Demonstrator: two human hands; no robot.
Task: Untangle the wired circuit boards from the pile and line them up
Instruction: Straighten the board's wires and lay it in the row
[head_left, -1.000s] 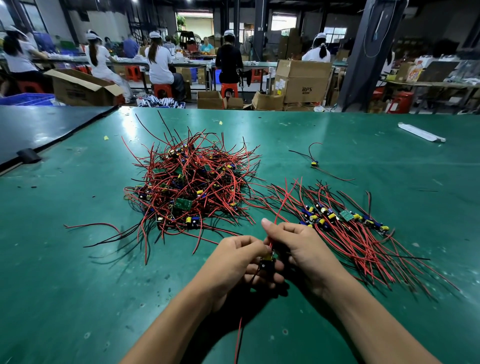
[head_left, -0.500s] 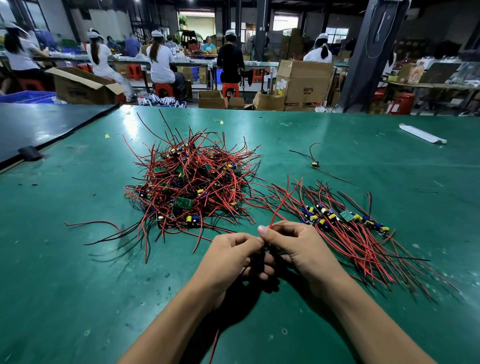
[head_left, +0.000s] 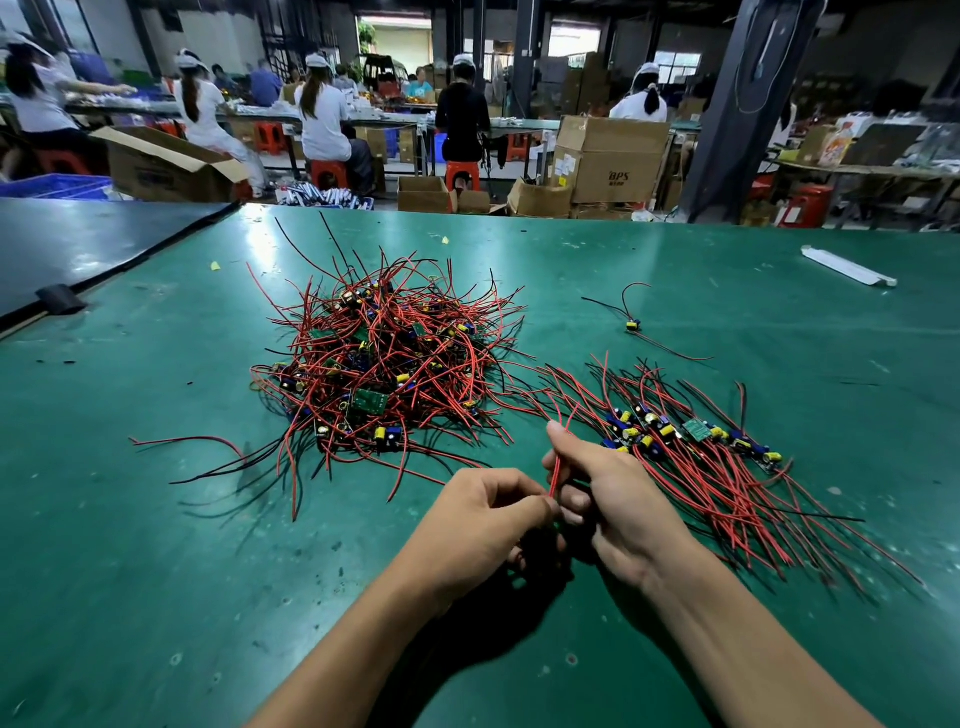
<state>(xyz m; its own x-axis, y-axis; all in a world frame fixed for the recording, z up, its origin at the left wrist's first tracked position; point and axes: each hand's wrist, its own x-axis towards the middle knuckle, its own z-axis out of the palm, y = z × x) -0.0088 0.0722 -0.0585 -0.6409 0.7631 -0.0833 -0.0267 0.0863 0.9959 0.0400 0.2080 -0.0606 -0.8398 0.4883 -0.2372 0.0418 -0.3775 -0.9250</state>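
A tangled pile of small circuit boards (head_left: 382, 358) with red and black wires lies in the middle of the green table (head_left: 156, 545). To its right, a row of lined-up boards (head_left: 685, 434) stretches diagonally, wires trailing toward me. Close to the table's near side my left hand (head_left: 483, 519) and my right hand (head_left: 613, 499) meet. Both pinch the red wires (head_left: 555, 473) of one board, which run up between my right fingers. The board itself is hidden under my hands.
A single wired board (head_left: 632, 326) lies apart at the back right. A white strip (head_left: 849, 266) rests near the far right edge. A dark mat (head_left: 78, 244) covers the left bench. Seated workers and cardboard boxes (head_left: 610, 158) fill the room beyond.
The board seen between my fingers a second ago is now covered by my hands. The red wire hanging below my wrists has gone, and my right hand has drawn the red wires upward.
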